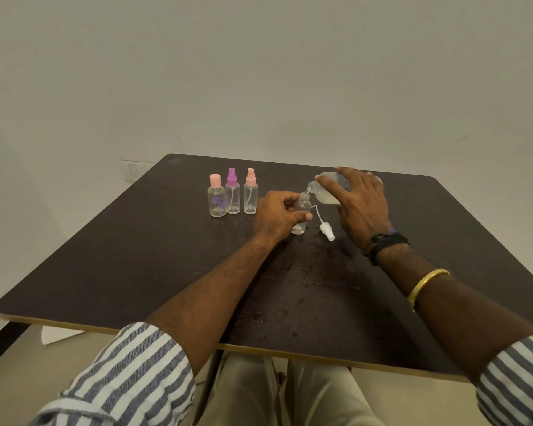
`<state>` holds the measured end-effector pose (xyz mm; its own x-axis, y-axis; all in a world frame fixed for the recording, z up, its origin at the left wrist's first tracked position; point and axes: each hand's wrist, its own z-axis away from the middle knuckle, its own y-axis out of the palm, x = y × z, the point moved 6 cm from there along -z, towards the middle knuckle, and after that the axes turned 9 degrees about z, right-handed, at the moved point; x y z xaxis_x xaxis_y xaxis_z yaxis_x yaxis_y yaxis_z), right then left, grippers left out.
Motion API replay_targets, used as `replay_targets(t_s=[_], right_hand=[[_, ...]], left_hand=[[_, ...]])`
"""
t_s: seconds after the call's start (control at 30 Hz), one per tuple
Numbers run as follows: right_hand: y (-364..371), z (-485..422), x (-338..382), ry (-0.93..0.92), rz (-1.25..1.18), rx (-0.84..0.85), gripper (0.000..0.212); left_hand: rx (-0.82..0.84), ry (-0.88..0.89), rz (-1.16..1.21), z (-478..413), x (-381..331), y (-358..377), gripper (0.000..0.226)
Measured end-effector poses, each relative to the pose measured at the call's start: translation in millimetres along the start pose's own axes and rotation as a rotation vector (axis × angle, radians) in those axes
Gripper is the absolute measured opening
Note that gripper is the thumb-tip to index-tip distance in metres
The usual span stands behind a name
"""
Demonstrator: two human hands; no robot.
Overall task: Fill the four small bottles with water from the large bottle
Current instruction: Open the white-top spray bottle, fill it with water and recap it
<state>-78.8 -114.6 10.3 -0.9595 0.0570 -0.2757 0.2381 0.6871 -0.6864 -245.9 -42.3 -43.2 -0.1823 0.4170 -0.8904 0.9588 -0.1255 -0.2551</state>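
Observation:
My left hand grips an uncapped small clear bottle standing upright on the dark table. My right hand holds the large clear bottle tipped on its side, its mouth right over the small bottle's neck, with a thin stream of water between them. A white spray cap with its tube lies on the table just right of the small bottle. Three more small bottles stand in a row to the left: pink flat cap, purple spray cap, pink spray cap.
The table's near edge runs just above my lap. Water drops and wet marks dot the tabletop between my forearms. A white sheet of paper lies on the floor under the table's left corner. A wall stands behind the table.

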Motion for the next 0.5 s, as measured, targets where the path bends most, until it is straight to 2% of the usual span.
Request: replay_targets(t_s=[0.5], right_hand=[[0.4, 0.2, 2.0, -0.004, 0.031, -0.005, 0.079]], left_hand=[[0.0, 0.006, 0.005, 1.5, 1.9, -3.4, 0.047]])
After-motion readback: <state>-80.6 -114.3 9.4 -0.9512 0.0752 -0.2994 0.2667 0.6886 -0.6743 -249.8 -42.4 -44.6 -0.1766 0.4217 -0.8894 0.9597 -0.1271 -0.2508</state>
